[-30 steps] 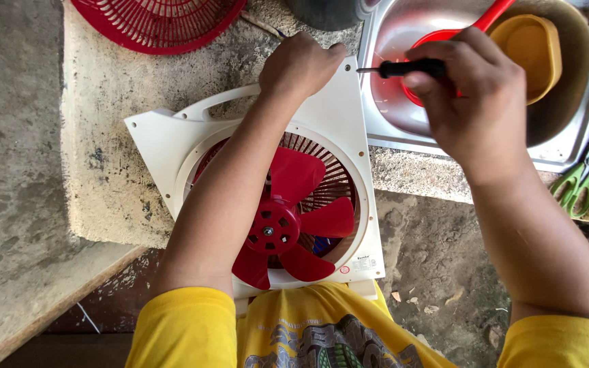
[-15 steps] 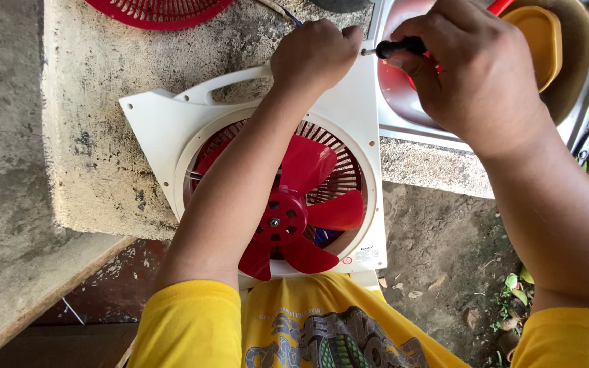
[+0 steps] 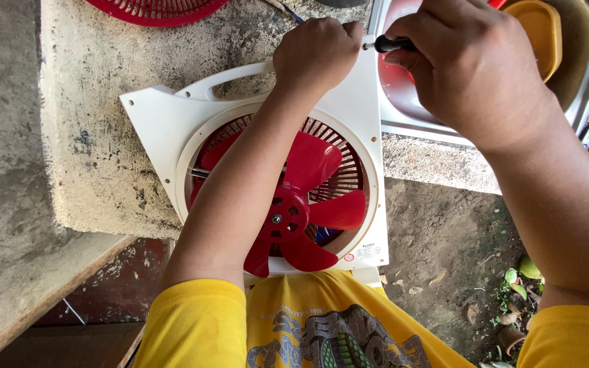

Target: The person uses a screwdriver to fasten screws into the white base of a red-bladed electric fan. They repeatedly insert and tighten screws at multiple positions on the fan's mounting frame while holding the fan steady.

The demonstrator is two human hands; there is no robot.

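Observation:
A white square fan housing (image 3: 172,129) with a red blade wheel (image 3: 294,211) leans against my lap and a concrete slab. My left hand (image 3: 316,51) grips the housing's top right corner, fingers curled. My right hand (image 3: 475,65) is closed around a black-handled screwdriver (image 3: 393,44), whose tip meets the corner right beside my left hand's fingers. My left forearm crosses over the blades and hides part of the red rear grille (image 3: 339,160).
A red round fan grille (image 3: 155,10) lies on the concrete slab (image 3: 83,102) at the top. A metal basin (image 3: 403,109) at the right holds a yellow container (image 3: 536,34) and a red item. Dirt ground with small leaves lies lower right.
The view has shifted so the fan sits lower left. My right hand brought the screwdriver leftward until its tip reached the top right corner by my left hand.

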